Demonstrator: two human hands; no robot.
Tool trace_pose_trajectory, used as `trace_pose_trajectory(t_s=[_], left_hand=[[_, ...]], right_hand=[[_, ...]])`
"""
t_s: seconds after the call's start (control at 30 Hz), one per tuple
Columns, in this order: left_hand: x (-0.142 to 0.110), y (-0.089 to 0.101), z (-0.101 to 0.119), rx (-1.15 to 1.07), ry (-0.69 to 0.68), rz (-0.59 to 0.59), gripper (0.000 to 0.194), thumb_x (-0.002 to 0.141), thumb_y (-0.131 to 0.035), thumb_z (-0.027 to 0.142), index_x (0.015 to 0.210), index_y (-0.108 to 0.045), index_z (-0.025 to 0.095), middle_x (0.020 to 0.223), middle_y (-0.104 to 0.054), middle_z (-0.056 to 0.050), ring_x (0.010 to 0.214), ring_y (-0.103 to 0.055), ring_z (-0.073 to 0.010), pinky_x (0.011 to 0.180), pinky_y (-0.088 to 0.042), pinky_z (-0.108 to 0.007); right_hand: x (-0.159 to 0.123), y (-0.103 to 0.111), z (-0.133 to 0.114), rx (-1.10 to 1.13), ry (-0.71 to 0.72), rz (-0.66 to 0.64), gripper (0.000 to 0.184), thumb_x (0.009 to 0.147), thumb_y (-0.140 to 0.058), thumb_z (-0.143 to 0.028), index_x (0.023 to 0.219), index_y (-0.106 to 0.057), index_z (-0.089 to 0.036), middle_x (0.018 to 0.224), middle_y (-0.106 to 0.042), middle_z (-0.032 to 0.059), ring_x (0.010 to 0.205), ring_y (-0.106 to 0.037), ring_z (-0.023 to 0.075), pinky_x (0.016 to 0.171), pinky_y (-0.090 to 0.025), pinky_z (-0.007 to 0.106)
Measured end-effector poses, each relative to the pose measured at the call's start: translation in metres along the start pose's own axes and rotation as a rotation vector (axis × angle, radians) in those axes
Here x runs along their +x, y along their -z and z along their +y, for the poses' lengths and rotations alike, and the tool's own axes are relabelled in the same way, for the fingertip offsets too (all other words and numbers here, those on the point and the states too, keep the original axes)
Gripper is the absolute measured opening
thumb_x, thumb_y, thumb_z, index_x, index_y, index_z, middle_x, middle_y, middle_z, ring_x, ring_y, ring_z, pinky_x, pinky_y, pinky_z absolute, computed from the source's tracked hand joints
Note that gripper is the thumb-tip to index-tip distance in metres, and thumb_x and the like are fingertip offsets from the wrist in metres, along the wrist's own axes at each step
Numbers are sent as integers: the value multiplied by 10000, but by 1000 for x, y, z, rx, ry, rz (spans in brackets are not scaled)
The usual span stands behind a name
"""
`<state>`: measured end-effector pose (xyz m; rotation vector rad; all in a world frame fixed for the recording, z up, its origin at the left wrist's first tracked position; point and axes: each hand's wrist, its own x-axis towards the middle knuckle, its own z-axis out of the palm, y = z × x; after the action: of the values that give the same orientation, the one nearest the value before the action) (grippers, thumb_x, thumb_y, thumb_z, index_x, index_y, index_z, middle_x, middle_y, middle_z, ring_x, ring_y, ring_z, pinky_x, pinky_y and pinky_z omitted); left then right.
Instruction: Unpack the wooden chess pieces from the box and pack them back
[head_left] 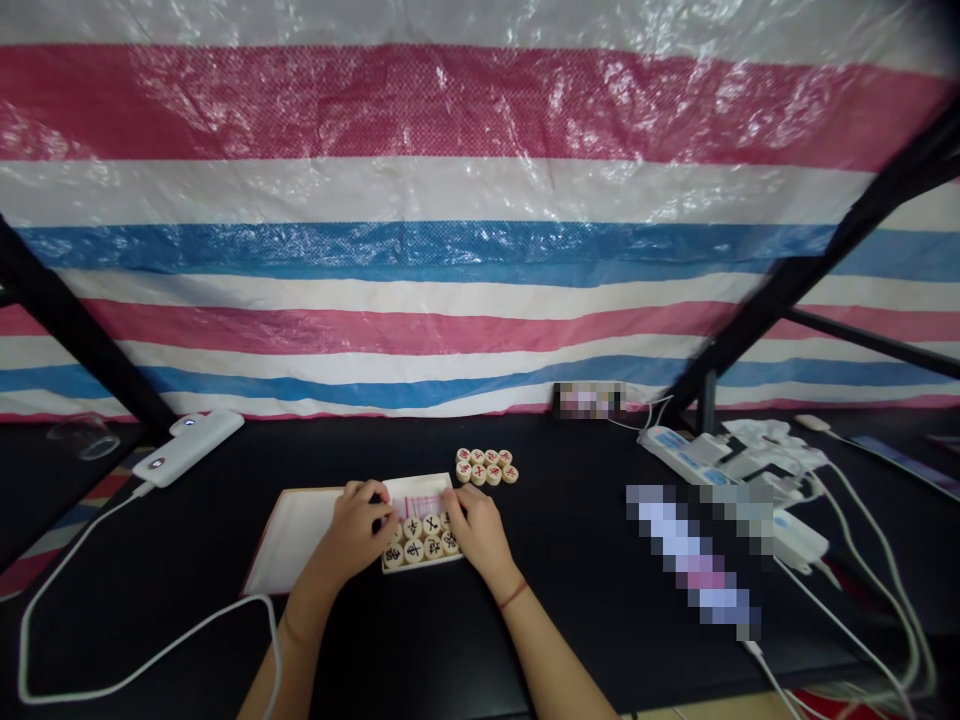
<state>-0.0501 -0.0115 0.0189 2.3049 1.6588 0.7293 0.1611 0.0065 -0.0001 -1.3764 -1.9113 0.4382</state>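
Observation:
A small open white box point(430, 567) lies on the black table. Inside its near part, several Chinese chess pieces point(413, 550) with black characters stand in rows; the far part shows a floor with pink lines. My left hand point(360, 530) is closed, fingers and thumb curled around the box's left side and partly over the pieces there. At the right side, my right hand point(478, 530) grips the box wall, thumb along the inner edge, covering some pieces. Just beyond the right hand, several red-character chess pieces point(486, 467) sit in two rows.
A white flap or lid point(289, 545) lies left of the box. Farther left are a white power strip point(191, 447), its looping cable point(142, 668) and a clear cup point(94, 437). At right sit another power strip point(679, 455) with plugs and cables, and a blurred-out phone-like object point(690, 560). Striped sheeting point(420, 330) hangs behind.

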Motion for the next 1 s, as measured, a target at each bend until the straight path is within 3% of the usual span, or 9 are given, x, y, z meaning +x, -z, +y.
trace_pose_trajectory(t_s=[0.17,0.33,0.67,0.83,0.9,1.0], left_hand=[[-3,3,7,3,18,-19,233,855,-527,295,838,-760,285,1041,-635,-42,980,-500,-237,886,-392,-414],[-3,9,11,-7,21,-39,203,855,-526,296,819,-723,265,1056,-634,-32,993,-499,-233,889,-385,-400],[-3,22,20,-132,76,-159,157,841,-517,322,825,-652,245,839,-673,-22,888,-537,-225,873,-401,-404],[2,18,9,-326,171,-52,248,868,-505,410,943,-670,241,875,-664,-27,848,-574,-197,827,-456,-340],[9,16,8,-399,234,8,314,864,-505,449,1003,-676,224,866,-662,-28,803,-584,-182,776,-473,-309],[23,15,22,-456,245,-1,333,853,-518,457,998,-690,212,868,-679,-25,772,-592,-171,736,-479,-288]], right_hand=[[0,0,0,-13,-2,32,475,996,-361,-334,637,-633,-184,673,-579,31,666,-567,139,621,-359,245],[-1,0,-1,-143,-1,38,424,988,-390,-288,670,-650,-186,680,-605,30,715,-584,152,656,-321,269],[-2,2,0,-136,-15,33,418,988,-394,-283,668,-645,-188,687,-616,28,732,-589,149,662,-307,265],[0,1,-3,-106,-18,34,376,975,-418,-271,698,-659,-191,700,-624,29,745,-599,163,677,-324,270],[1,2,-7,-52,-1,65,320,967,-425,-261,789,-685,-199,752,-648,33,779,-610,175,703,-350,275],[-1,7,-14,32,95,162,214,927,-490,-272,1016,-670,-199,901,-675,58,879,-604,209,787,-399,314]])
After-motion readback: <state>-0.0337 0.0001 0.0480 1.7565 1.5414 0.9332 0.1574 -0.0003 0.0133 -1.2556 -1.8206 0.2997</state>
